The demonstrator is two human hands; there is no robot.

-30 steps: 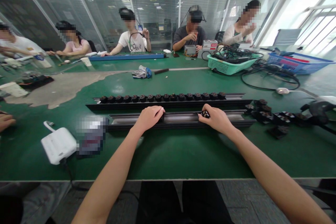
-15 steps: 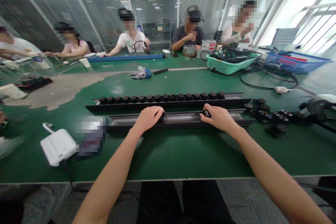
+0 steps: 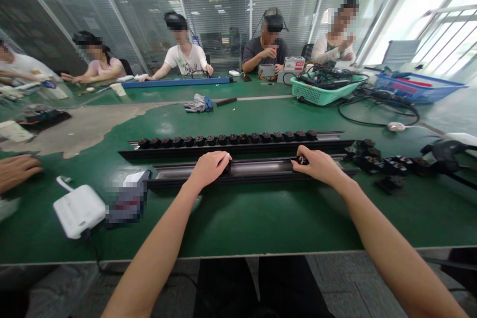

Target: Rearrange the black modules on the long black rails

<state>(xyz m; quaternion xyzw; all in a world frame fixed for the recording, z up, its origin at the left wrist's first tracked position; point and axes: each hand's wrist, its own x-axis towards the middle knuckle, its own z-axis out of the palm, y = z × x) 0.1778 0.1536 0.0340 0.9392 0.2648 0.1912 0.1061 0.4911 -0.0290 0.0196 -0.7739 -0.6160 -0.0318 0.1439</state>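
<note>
A long black rail with an open metal channel (image 3: 257,167) lies across the green table in front of me. My left hand (image 3: 207,168) is closed over its near edge around the middle. My right hand (image 3: 317,165) is closed on a small black socket module (image 3: 301,160) held in the channel toward the right end. Just behind lies a second black rail (image 3: 231,141) with a row of several black modules fitted in it. Loose black modules (image 3: 383,165) lie in a cluster to the right of both rails.
A white adapter box (image 3: 78,210) and a blurred object sit at the left front. Another person's hand (image 3: 17,171) rests at the left edge. A green basket of cables (image 3: 324,90), a blue tray (image 3: 421,88) and black cables lie at the back right. Several people sit along the far side.
My right hand has slid a little to the right along the channel with the module. The other person's hand at the left edge has come further into view.
</note>
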